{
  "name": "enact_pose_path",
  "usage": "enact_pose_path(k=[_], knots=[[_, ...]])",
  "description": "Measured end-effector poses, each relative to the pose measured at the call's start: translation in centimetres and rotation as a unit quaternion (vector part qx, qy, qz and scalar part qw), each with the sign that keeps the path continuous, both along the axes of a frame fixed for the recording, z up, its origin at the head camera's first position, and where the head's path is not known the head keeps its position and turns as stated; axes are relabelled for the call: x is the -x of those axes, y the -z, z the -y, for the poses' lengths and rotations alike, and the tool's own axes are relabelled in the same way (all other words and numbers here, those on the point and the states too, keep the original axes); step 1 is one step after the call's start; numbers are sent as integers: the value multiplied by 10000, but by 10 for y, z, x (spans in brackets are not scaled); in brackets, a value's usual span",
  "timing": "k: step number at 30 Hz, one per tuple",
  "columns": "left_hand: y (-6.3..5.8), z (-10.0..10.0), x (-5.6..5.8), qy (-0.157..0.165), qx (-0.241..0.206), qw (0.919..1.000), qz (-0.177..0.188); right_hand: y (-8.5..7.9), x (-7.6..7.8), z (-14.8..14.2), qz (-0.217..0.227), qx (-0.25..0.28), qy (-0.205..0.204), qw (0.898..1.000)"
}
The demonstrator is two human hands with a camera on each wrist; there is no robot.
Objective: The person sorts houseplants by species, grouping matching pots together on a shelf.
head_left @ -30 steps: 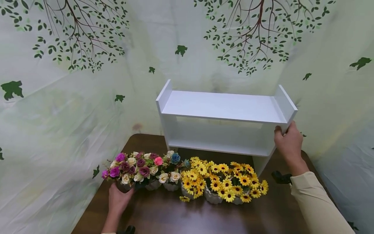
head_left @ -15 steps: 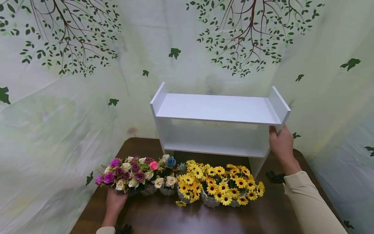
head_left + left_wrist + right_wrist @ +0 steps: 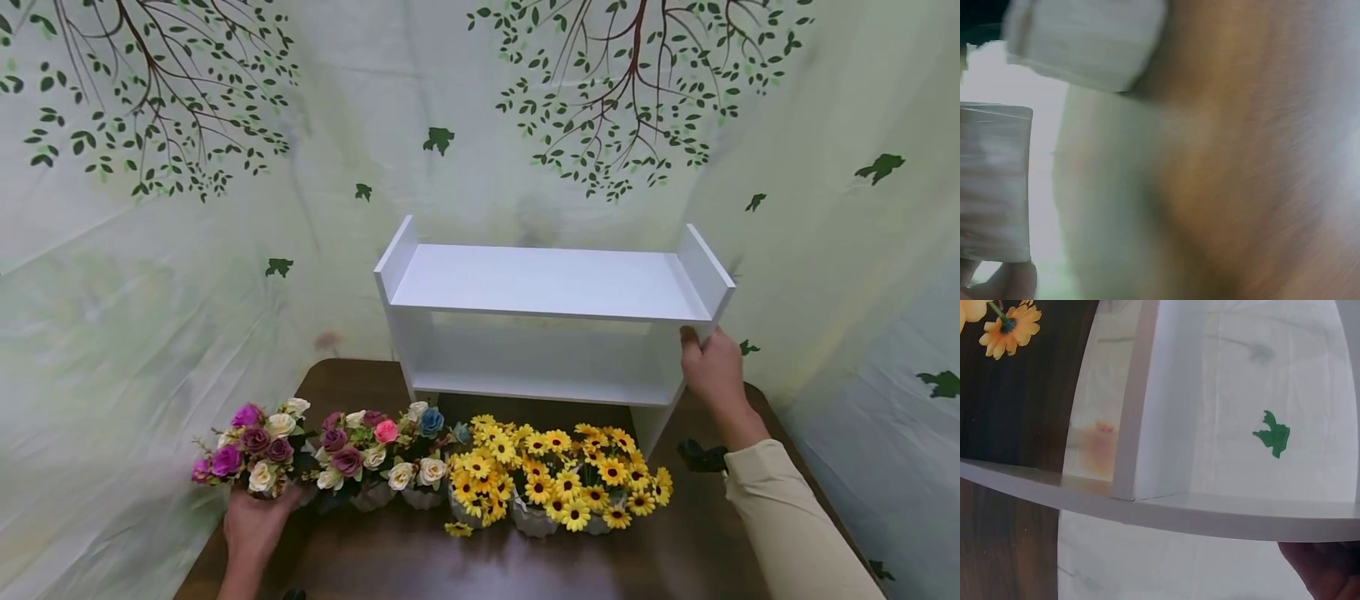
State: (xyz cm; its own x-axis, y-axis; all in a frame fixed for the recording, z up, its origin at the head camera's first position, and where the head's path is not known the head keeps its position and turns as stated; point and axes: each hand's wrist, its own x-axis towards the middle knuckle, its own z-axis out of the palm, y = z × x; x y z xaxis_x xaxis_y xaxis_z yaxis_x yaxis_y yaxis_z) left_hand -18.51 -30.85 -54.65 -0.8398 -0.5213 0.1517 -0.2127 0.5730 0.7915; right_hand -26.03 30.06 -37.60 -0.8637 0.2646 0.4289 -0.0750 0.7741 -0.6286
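My left hand (image 3: 253, 525) holds a potted bunch of purple and cream artificial roses (image 3: 253, 446) at the left of the flower row. In the left wrist view its pale pot (image 3: 994, 184) hangs apart from another pot (image 3: 1088, 40), with fingertips (image 3: 1013, 281) against its end. A white two-tier shelf (image 3: 547, 279) stands at the back of the table. My right hand (image 3: 716, 375) grips the shelf's right side panel (image 3: 1229, 524), thumb in front and the other fingers largely hidden behind.
Beside the held pot are more potted roses (image 3: 360, 450), then pots of yellow daisies (image 3: 558, 475) in front of the shelf. All stand on a dark brown table (image 3: 465, 567). A leaf-printed cloth (image 3: 337, 108) hangs behind.
The left hand has moved left with its pot of roses, opening a gap from the neighbouring roses. My right hand keeps its grip on the shelf. The head view has shifted slightly.
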Motion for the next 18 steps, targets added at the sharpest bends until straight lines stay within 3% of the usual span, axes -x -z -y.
enact_pose_path(k=[4, 7, 9, 12, 14, 18], knots=[[-30, 2, -5, -16, 57, 9979, -644, 2, -2, -3, -260, -227, 86, 9994], [-52, 0, -6, 164, 112, 9906, -1351, 2, -4, -6, -258, -209, 45, 9994], [-69, -4, -9, 259, 105, 9879, -1525, 4, -6, -7, -197, -89, -2, 9998], [-96, -11, -13, 309, 223, 9904, -1330, 5, -5, -8, -275, 94, -113, 9995], [-116, -15, -15, 369, 295, 9941, -977, 5, -3, -7, -344, 133, -196, 9991], [-158, -25, -18, 755, 546, 9932, -695, 2, -1, -4, -423, 131, -123, 9989]])
